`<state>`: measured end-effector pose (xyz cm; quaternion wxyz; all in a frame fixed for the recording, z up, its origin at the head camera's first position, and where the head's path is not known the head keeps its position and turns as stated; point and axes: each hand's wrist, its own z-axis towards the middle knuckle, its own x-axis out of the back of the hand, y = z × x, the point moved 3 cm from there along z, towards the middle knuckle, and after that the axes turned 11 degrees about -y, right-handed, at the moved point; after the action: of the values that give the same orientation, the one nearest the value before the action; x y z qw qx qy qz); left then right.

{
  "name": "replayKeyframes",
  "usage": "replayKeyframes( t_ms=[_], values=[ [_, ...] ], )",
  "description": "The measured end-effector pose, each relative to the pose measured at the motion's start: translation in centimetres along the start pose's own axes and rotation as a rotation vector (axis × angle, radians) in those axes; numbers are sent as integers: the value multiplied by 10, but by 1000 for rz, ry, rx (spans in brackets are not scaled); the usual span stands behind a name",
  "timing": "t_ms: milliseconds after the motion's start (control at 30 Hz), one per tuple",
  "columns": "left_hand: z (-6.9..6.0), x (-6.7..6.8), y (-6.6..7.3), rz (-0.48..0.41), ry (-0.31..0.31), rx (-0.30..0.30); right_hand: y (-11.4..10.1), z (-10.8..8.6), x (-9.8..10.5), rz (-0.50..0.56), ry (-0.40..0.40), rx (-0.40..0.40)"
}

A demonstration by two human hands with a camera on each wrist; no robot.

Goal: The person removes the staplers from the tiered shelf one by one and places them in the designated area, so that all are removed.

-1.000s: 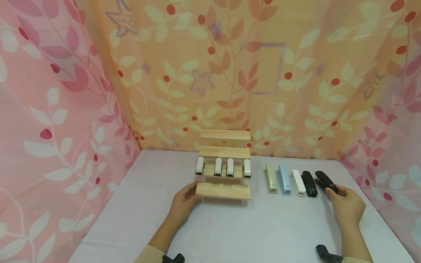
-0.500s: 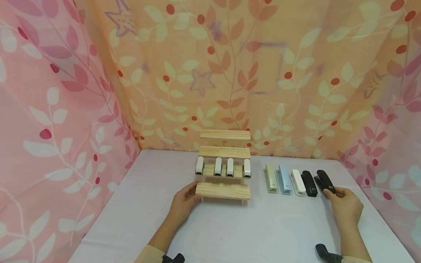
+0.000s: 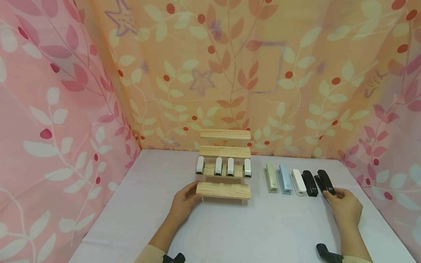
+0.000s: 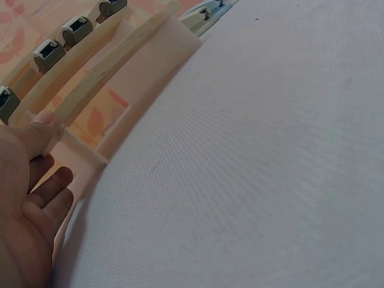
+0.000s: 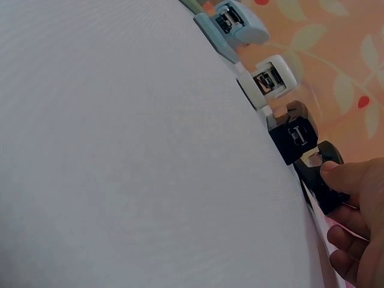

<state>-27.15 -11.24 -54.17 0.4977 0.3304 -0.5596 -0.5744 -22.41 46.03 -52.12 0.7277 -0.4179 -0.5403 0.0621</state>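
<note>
My left hand (image 3: 183, 204) holds the left end of the lowest board of a tiered wooden display rack (image 3: 223, 190), thumb at the board's edge in the left wrist view. Four tiers aside, several white-topped staplers (image 3: 230, 167) stand side by side on the rack's second board from the bottom. At the right, my right hand (image 3: 346, 209) pinches the near end of a black stapler (image 3: 325, 180) between thumb and fingers. That stapler is at the right end of a row, close beside another black stapler (image 3: 310, 183); in the right wrist view its front (image 5: 324, 180) is partly covered by the thumb.
Left of the black staplers, the row continues with a white stapler (image 3: 298, 182), a light blue stapler (image 3: 284, 179) and a pale green stapler (image 3: 271, 178). All lie on a white-covered table (image 3: 256, 233). Patterned cloth (image 3: 184, 73) hangs behind and at both sides.
My right hand has shifted slightly left with the black stapler, which has turned to line up more closely with the row. The left hand and rack have stayed put.
</note>
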Motion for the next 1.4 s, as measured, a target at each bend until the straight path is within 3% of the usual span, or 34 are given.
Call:
replayKeyframes(
  t_ms=[533,800,1100,1400],
  values=[
    [-1,0,2,8,-6,-7,2,1,-1,-17,-54,0],
    [-1,0,3,14,-13,-21,-7,-2,11,51,4,-15],
    [-1,1,2,12,-15,-22,-46,-9,19,132,40,73],
    [-1,-1,2,9,-10,-15,-100,-32,25,178,32,241]
  ],
)
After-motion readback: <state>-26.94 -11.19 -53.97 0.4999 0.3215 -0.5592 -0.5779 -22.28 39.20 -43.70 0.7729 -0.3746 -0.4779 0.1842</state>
